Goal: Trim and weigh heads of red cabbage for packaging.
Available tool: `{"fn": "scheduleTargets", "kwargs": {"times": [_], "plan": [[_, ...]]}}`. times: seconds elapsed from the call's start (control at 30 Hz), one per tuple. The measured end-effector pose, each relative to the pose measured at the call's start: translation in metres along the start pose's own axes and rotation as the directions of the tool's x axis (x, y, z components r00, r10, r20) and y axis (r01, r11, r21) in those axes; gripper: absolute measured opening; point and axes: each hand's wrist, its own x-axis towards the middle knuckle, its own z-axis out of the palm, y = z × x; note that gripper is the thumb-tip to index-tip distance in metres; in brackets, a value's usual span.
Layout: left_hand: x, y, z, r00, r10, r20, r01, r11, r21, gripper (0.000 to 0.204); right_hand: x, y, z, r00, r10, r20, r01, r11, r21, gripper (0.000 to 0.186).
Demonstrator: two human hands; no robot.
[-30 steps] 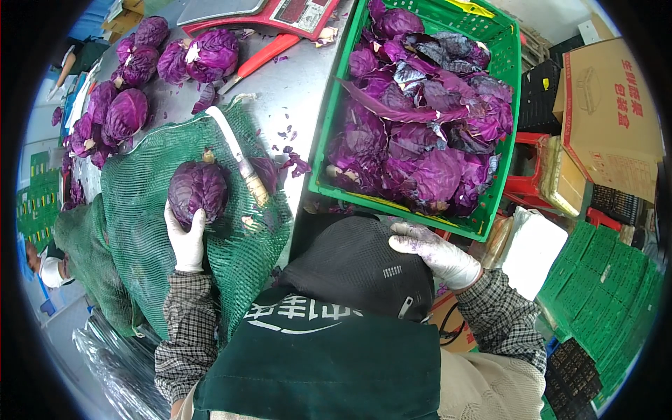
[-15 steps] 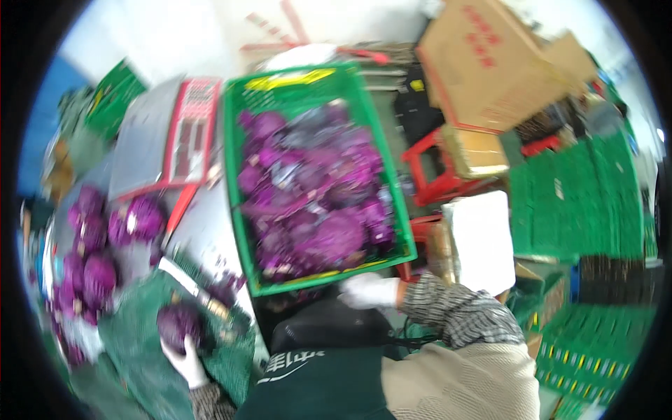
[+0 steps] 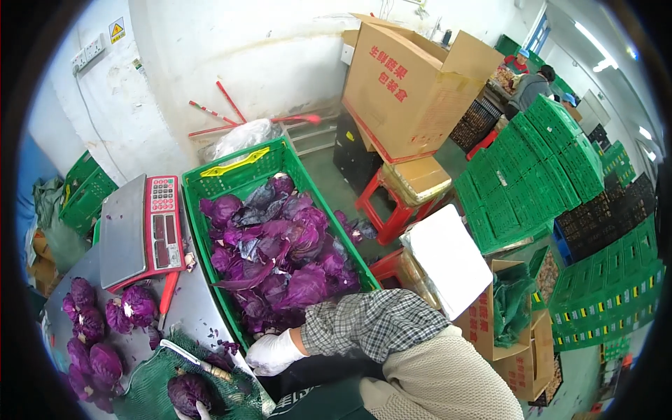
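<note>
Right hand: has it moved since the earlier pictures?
Yes, the right hand has moved left along the near side of the green crate, toward its near left corner.

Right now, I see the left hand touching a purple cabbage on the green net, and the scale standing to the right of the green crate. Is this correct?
Not entirely: the head view shows the scale to the left of the green crate. The left hand does touch a purple cabbage on the green net.
</note>
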Motion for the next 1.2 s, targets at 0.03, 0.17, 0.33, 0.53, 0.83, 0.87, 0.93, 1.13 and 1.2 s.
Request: {"fn": "scheduleTargets", "kwargs": {"times": [0.03, 0.17, 0.33, 0.53, 0.83, 0.87, 0.93, 1.13, 1.2], "plan": [[-0.003, 0.002, -0.007, 1.000, 0.001, -0.023, 0.000, 1.000, 0.027, 0.074, -0.001, -0.025, -0.037, 0.941, 0.267, 0.210, -0.303, 0.939, 0.163, 0.023], [0.002, -0.032, -0.003, 0.995, 0.100, -0.019, -0.101, 0.994, -0.039, 0.074, -0.011, -0.006, -0.021, 0.987, 0.156, 0.049, -0.163, 0.966, 0.203, 0.025], [0.012, -0.054, 0.009, 0.998, 0.037, 0.045, -0.035, 0.998, -0.053, 0.068, -0.005, 0.017, -0.061, 0.997, 0.043, -0.066, -0.040, 0.998, 0.041, 0.020], [0.012, -0.054, -0.008, 0.999, -0.039, 0.027, 0.039, 0.999, 0.018, 0.069, 0.034, 0.015, -0.097, 0.979, -0.033, 0.200, 0.135, 0.843, -0.521, 0.017], [0.007, -0.028, 0.001, 0.999, 0.048, -0.001, -0.048, 0.998, 0.030, 0.072, 0.080, 0.082, 0.014, 0.979, 0.012, -0.204, 0.127, 0.747, 0.653, 0.014], [0.009, -0.034, 0.005, 0.999, 0.034, 0.010, -0.034, 0.999, 0.000, 0.075, 0.085, 0.082, 0.020, 0.972, -0.014, -0.234, 0.178, 0.695, 0.696, 0.013], [0.004, -0.030, 0.005, 1.000, 0.006, -0.009, -0.007, 0.997, -0.083, 0.081, 0.105, 0.053, 0.012, 0.977, -0.054, -0.204, 0.154, 0.844, 0.514, 0.012], [0.003, -0.041, 0.004, 0.999, 0.006, -0.035, -0.007, 0.999, -0.032, 0.097, 0.107, -0.021, -0.006, 0.950, 0.184, -0.251, -0.123, 0.963, 0.240, 0.025], [0.004, -0.039, 0.006, 0.999, -0.030, -0.017, 0.028, 0.994, -0.105, 0.102, 0.104, -0.029, 0.006, 0.954, 0.276, -0.117, -0.262, 0.958, 0.120, 0.024]]}}
